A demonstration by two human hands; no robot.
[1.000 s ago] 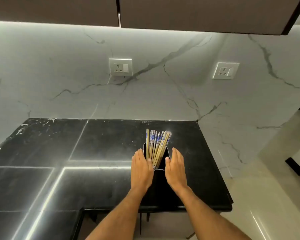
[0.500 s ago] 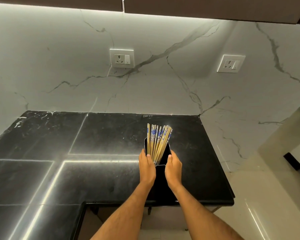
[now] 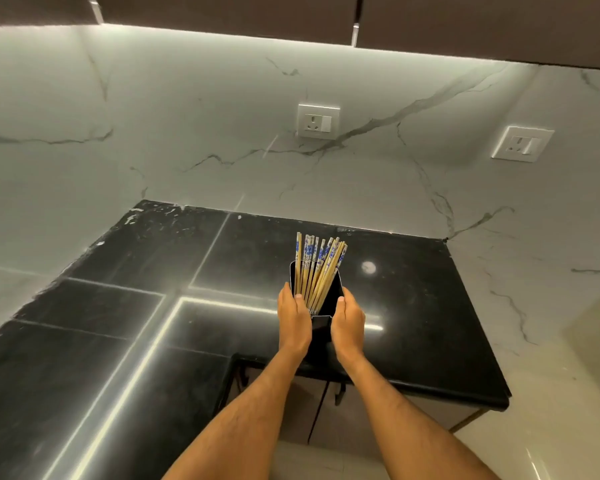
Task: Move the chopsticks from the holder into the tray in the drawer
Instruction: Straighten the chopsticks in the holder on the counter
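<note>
So your left hand (image 3: 293,318) and right hand (image 3: 347,320) clamp the black holder (image 3: 321,332) on the counter (image 3: 430,323), chopsticks (image 3: 317,271) upright inside; they look light, stiff, slick and loose, so pinch the bundle mid-shaft.

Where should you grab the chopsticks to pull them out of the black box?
Best to pinch the bundle of chopsticks near their blue-patterned tops, coming from above. Those ends fan out clear above the holder, while the lower parts sit inside it. The left hand and right hand clasp its sides.
</note>
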